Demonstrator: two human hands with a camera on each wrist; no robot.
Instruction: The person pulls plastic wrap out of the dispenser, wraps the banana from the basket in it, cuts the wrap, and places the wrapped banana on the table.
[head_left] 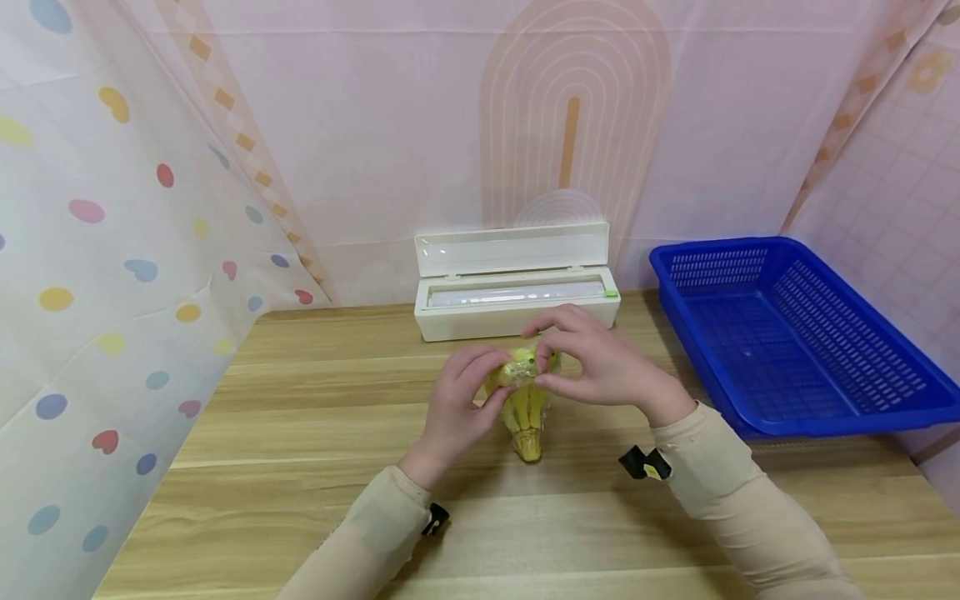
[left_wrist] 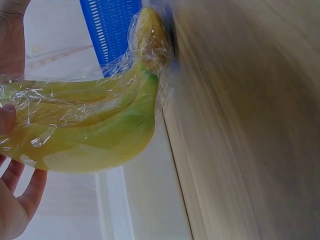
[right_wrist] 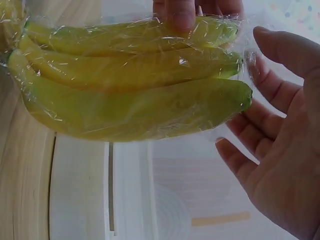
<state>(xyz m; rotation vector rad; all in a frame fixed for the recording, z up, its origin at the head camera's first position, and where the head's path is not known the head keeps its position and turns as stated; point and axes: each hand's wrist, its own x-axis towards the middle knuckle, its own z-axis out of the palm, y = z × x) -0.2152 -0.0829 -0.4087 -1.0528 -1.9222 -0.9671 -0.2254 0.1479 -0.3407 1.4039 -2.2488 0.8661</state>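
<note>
Head view looks down from 6 o'clock; both wrist views sit close, sharing the wrapped bananas [head_left: 525, 400].

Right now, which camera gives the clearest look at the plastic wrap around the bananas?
The right wrist view: the plastic wrap fills the frame, creases visible over the bananas. The left wrist view shows it bunched at the stem end. In the head view, hands mostly hide it.
</note>
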